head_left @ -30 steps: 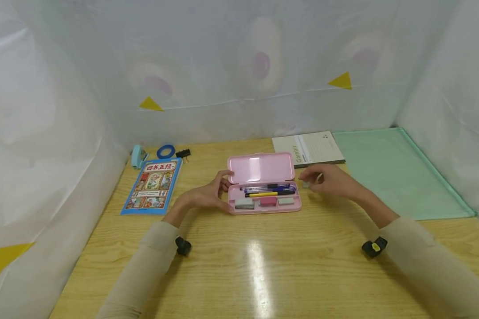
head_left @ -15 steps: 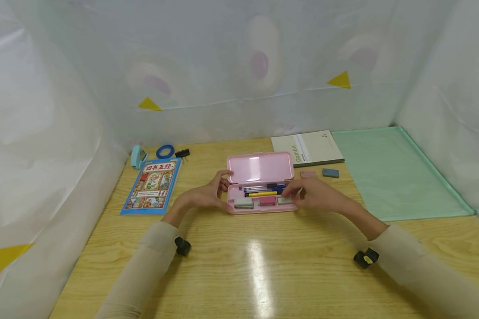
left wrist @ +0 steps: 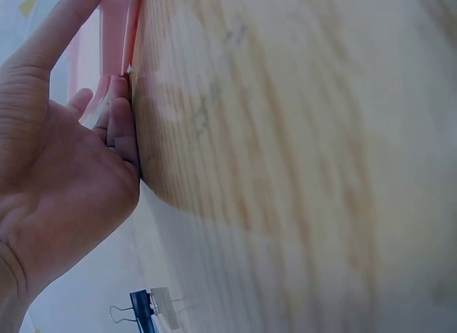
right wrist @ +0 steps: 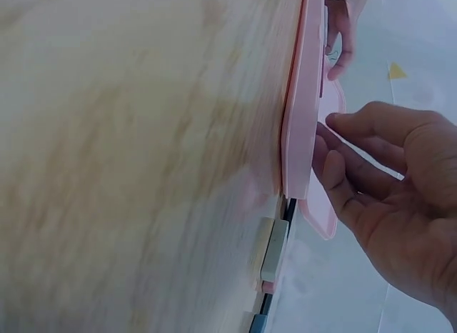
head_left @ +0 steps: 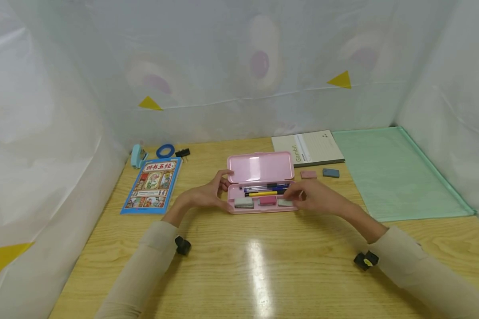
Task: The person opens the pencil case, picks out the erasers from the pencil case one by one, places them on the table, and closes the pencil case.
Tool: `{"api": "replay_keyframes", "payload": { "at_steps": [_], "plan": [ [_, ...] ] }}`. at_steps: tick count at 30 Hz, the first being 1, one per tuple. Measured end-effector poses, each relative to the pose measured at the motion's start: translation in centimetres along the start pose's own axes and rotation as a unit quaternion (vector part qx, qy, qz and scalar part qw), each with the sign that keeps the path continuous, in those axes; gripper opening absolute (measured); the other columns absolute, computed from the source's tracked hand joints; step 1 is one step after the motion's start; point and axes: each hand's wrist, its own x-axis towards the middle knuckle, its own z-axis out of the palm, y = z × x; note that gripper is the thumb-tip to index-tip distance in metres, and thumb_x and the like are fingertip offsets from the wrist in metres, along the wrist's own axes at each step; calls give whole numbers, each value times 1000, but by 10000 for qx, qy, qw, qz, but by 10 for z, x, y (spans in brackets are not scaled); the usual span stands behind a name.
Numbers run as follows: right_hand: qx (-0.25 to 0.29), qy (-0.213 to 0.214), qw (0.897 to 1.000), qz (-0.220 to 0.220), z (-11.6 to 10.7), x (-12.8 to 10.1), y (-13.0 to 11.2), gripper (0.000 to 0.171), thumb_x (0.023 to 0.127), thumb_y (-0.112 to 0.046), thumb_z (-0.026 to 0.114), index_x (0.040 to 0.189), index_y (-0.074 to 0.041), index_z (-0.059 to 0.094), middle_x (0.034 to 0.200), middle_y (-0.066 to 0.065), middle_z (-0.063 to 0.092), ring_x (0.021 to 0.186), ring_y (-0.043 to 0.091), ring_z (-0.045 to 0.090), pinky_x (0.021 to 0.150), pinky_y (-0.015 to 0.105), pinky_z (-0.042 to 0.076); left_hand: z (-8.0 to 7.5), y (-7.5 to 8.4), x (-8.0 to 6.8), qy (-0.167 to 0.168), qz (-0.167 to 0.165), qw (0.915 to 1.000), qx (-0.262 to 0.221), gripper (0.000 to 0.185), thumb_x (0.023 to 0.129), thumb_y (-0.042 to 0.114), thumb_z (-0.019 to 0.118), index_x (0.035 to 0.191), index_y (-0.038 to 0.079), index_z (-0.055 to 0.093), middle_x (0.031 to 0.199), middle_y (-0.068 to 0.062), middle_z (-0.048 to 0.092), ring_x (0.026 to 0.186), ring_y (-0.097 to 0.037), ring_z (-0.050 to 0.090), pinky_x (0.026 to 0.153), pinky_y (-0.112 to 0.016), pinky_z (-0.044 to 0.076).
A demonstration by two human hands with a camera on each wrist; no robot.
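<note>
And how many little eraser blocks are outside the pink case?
3: a pink block and a blue block in front of the notebook, plus a pale block near the case, seen only from the right wrist. The right hand may hide more.

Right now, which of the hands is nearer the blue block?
Right. The right hand is in front and left of the blue block, at the pencil case; the left hand is farther left, gripping the case's left end.

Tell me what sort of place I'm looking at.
Likely a screened-off booth for desk work: white sheeting hangs on three sides of a wooden table, where an open pencil case lies.
</note>
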Motion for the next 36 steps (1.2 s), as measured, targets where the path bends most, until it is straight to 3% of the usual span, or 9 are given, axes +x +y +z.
{"api": "replay_keyframes", "payload": {
  "at_steps": [12,26,36],
  "plan": [
    [-153,-8,9997,190,10,5,-3,17,95,-4,74,110,-7,77,105,3,74,89,11,63,81,33,56,1,0,0,-36,50,10000,-53,107,83,18,89,159,23,14,130,-12,41,117,-26,40,100,-38,36],
    [-340,476,9983,78,14,6,-7,17,90,1,76,106,-6,77,101,2,74,88,13,65,79,35,56,2,-2,-1,-22,83,9999,-62,107,83,19,89,159,25,14,129,-12,40,116,-26,39,98,-38,35],
    [59,642,9978,180,10,6,-4,17,91,3,73,103,-8,77,100,3,75,89,16,66,79,35,57,1,0,-1,-14,90,9999,-106,108,83,19,89,159,25,14,129,-12,40,116,-26,39,99,-37,36]
  ]
}}
